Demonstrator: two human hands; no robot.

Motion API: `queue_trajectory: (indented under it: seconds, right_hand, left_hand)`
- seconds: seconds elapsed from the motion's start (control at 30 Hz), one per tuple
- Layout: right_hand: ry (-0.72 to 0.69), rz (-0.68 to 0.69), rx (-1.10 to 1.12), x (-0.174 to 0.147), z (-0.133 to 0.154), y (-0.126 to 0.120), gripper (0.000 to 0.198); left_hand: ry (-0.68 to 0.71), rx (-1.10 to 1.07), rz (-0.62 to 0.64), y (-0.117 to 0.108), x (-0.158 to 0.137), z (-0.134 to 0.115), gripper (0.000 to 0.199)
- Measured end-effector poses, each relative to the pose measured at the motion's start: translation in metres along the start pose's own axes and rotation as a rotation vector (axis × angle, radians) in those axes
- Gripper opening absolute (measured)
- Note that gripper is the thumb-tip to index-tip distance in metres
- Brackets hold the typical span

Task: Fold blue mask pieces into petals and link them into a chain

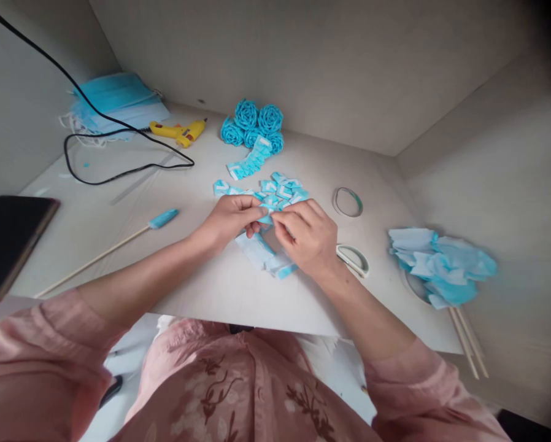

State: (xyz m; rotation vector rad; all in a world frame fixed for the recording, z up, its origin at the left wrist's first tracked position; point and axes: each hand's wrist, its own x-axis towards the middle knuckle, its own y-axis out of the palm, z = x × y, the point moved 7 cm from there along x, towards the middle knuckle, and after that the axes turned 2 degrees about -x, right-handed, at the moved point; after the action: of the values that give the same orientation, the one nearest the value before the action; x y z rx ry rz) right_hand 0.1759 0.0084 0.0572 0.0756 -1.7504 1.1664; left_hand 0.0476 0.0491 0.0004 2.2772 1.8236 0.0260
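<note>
Between my two hands is a small blue-and-white piece of face-mask fabric (267, 215). My left hand (235, 216) pinches it between thumb and fingers. From the other side my right hand (308, 232) has thumb and forefinger closed on the same piece. Just beyond my fingers lies a pile of folded blue-and-white petals (282, 189). A pleated blue strip (251, 161) rests behind it, against several blue fabric roses (257, 123). Under my hands lie flat cut fabric pieces (261, 255). Scissors with pale handles (354, 260) are partly hidden by my right hand.
A yellow glue gun (180, 131) with a looping black cable (128, 129) lies at the back left, near stacked face masks (114, 104). A stick with a blue tip (164, 218), a phone (15, 242), a tape roll (348, 202) and crumpled fabric (443, 261) surround the work area.
</note>
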Motion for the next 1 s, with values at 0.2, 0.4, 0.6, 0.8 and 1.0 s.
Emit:
queue_trajectory:
  seconds: [0.2,0.4,0.6,0.8,1.0]
  right_hand:
    - [-0.004,0.202,0.158,0.0,0.001,0.007,0.02]
    - [0.377,0.129,0.449,0.002,-0.033,0.0,0.019]
    - [0.551,0.289,0.77,-0.011,-0.038,0.029,0.03]
    - [0.631,0.169,0.848,-0.012,-0.039,0.029,0.031]
    - [0.648,0.156,0.85,-0.013,-0.038,0.029,0.031]
  left_hand:
    - [-0.001,-0.001,-0.015,-0.004,0.004,0.003,0.017]
    - [0.025,0.181,0.03,-0.001,0.004,0.0,0.019]
    - [0.063,0.185,0.076,0.003,0.002,-0.001,0.025]
    - [0.034,0.019,0.146,0.011,0.001,0.0,0.03]
    - [0.068,0.066,0.099,0.008,0.002,0.004,0.023]
